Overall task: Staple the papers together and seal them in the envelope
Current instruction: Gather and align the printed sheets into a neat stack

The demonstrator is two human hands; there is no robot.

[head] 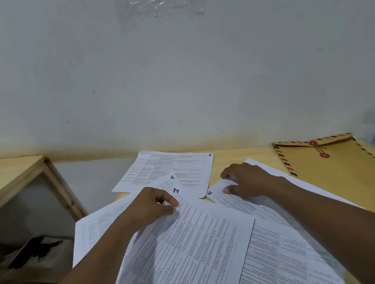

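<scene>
While the papers lie fanned loose across the table [242, 156], you are at the very start of this job: nothing is stapled, and nothing has gone into the envelope [349, 174]. Your left hand [151, 204] pinches the top corner of the sheet marked 1 [193, 246] between thumb and forefinger. Your right hand [249, 181] sits with bent fingers on the top of the sheet marked 2 [243, 205], just at 3 o'clock of the left. Whether it grips that sheet or only presses on it I cannot tell. A sheet marked 5 [170, 181] pokes out at 12 o'clock of your left hand, partly under sheet 1. Another sheet [168, 167] lies beyond it at 12 o'clock, near the wall, with a corner number too small to read. The envelope lies flat at 2 o'clock of your right hand, apart from the sheets you are handling, its flap down and a string running between its two red buttons. By my reading you are sorting pages into order, so squaring, stapling, opening the envelope, loading and sealing all remain. No stapler is plainly in sight; a dark object [28, 251] inside the wooden shelf unit [4, 167] at 9 o'clock is too dim to identify.
</scene>
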